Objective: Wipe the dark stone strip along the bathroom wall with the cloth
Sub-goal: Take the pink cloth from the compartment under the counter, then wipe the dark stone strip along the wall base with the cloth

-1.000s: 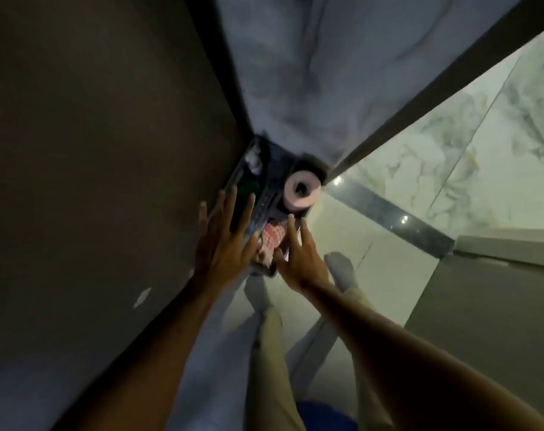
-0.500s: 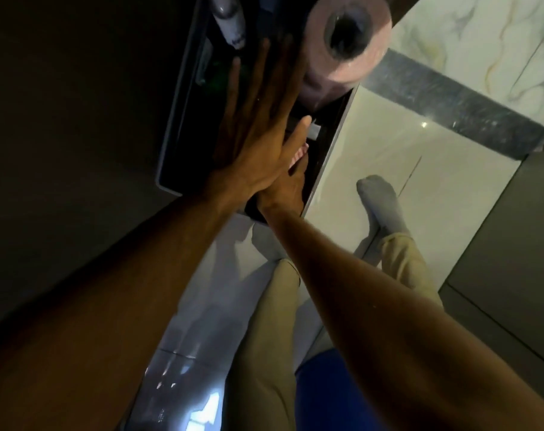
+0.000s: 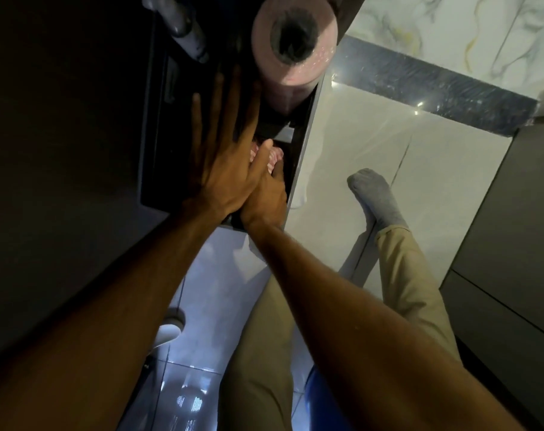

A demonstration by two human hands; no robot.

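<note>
The cloth — pink, crumpled, surely light and limp — is lying in the dark recessed niche below the paper roll; bunching it whole looks best. The right hand is closing its fingers around it, while the left hand is pressing flat above, fingers spread.

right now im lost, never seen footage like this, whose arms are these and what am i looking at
There is no machine here. A person wears a camera on the head that looks down, so you see their own two arms, tan trousers and a grey sock on the pale floor. The left hand lies flat and open on a dark shelf set in the wall. The right hand is partly under it, gripping a pink striped cloth. A pink paper roll stands on the shelf further along. The dark stone strip runs along the marble wall, not yet touched.
</note>
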